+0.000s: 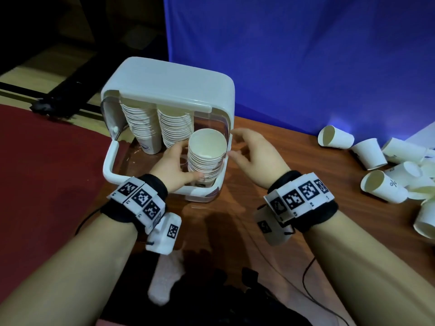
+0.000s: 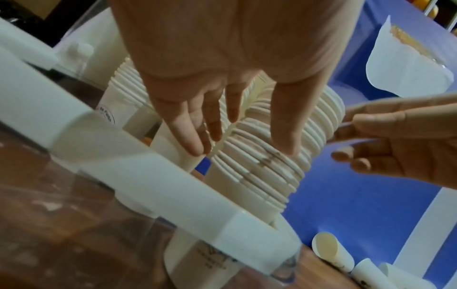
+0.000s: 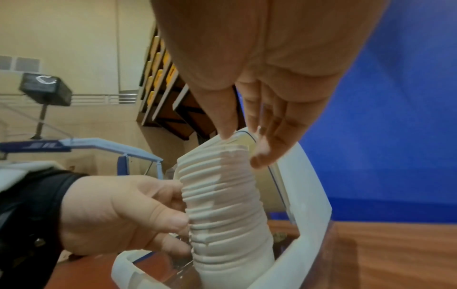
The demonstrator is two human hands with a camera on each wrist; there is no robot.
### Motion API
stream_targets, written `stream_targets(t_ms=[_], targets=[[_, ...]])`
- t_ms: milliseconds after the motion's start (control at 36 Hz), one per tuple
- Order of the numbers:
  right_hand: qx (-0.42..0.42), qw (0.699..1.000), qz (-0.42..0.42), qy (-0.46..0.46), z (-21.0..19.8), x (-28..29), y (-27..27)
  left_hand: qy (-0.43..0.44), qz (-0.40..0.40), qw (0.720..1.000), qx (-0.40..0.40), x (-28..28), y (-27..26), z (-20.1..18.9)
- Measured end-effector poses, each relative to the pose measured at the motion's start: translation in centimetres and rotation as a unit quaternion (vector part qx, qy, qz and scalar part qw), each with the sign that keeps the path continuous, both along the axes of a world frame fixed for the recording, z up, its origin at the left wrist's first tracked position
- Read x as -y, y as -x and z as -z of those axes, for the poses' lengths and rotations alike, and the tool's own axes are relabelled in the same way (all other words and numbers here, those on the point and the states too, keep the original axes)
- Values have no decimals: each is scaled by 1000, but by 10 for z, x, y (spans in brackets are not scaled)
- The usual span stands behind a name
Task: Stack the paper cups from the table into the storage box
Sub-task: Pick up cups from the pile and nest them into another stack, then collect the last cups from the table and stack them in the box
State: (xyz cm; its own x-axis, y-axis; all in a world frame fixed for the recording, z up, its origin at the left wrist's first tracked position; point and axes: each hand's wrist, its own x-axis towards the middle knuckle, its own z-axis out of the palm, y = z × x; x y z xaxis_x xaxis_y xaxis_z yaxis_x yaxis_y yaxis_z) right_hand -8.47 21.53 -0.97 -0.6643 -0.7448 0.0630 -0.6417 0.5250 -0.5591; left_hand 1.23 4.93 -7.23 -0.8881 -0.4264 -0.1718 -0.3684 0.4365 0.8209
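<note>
Left fingers (image 2: 197,125): fairly straight, spread a little, laid against the side of the near stack of cups (image 1: 207,158); thumb on the stack's near side, as I read it in the head and right wrist views. Left hand (image 1: 175,164) reaches inside the storage box (image 1: 110,161). I log this as touching and steadying, not a wrapped grip.

Right fingers (image 3: 262,125): loosely extended, tips at the rim of the top cup, right by the box's right wall. I cannot tell whether they actually touch the rim. Right hand (image 1: 255,156) holds nothing that I can see.

Near stack stands in the box's near right corner, leaning slightly. Two taller stacks (image 1: 162,128) stand at the far side of the box, under the raised white lid (image 1: 169,85).

Obstructions: the clear right wall and white rim sit between the right hand and the stack; the lid overhangs the far stacks.

Loose cups (image 1: 374,165) lie tipped over in a heap on the wooden table (image 1: 270,198), well to the right. Blue backdrop (image 1: 306,55) beyond. Marker bands on both wrists.

Hard to make out: stack bases behind the box wall; heap cut off at the right edge.
</note>
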Motion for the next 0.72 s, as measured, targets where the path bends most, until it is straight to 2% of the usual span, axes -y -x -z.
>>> stream_targets(t_ms=[111,167,222,417,611,722], targets=[[100,988,14,-121,13,3,0,26,7,998,49,4,-2,-4],[158,980,4,-119,20,9,-4,19,8,998,64,6,0,-3],[194,976,7,-100,23,15,-6,-27,-1,998,63,6,1,-4],[202,975,17,-92,26,27,-4,-179,-57,982,34,7,8,-5],[211,973,55,-76,31,40,1,-175,-21,984,28,15,16,-2],[241,966,80,-50,35,44,3,-214,-24,976,33,10,21,-5]])
